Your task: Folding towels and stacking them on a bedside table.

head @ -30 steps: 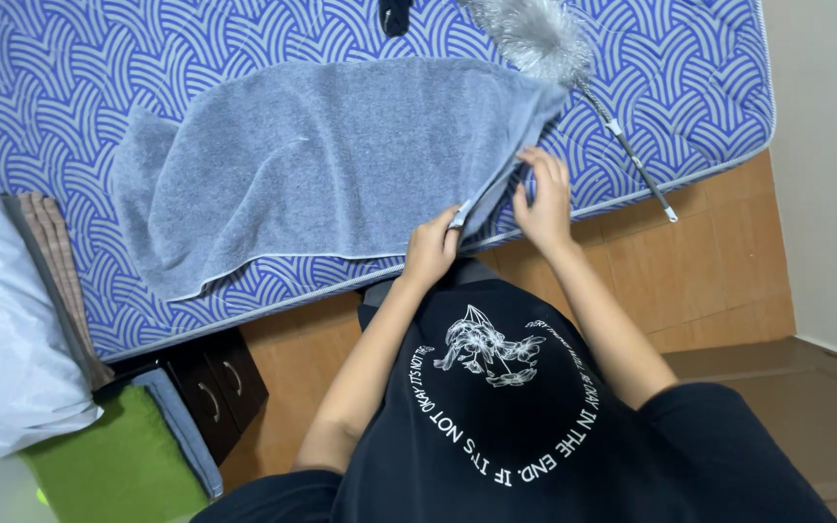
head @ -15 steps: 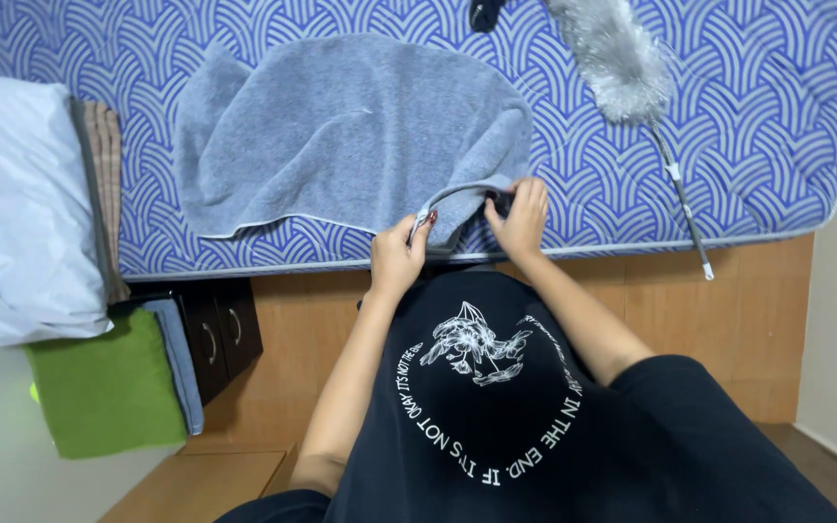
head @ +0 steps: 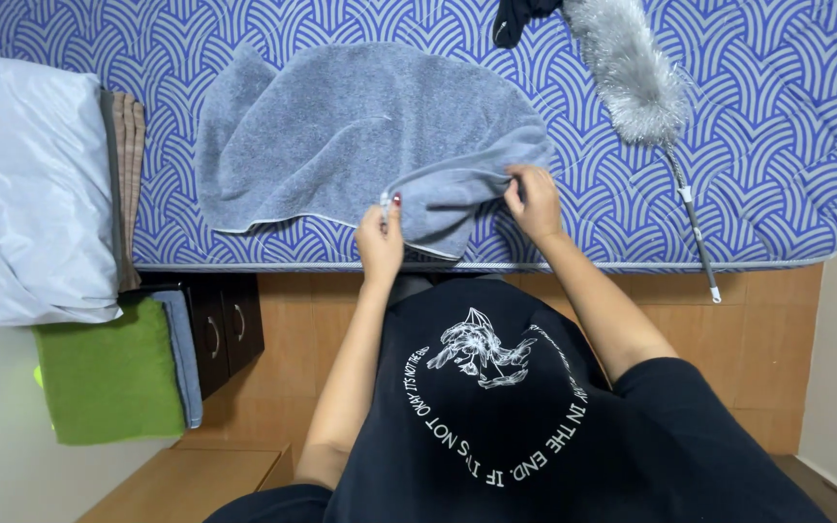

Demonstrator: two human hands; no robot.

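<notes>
A grey towel (head: 360, 136) is spread on the blue patterned mattress (head: 777, 145), its near edge lifted. That edge is pinched by the left hand (head: 381, 237) and gripped by the closed fingers of the right hand (head: 535, 201). A silver duster (head: 632, 73) is laid to the right, its handle passing the mattress edge. A dark cloth (head: 520, 15) is cut off at the top. A white pillow (head: 21, 184) and a green folded cloth (head: 108, 373) are seen at left.

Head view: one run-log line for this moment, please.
left hand: pinching grey towel edge | right hand: gripping same edge | towel: on blue patterned mattress | duster: lying to the right, untouched
</notes>
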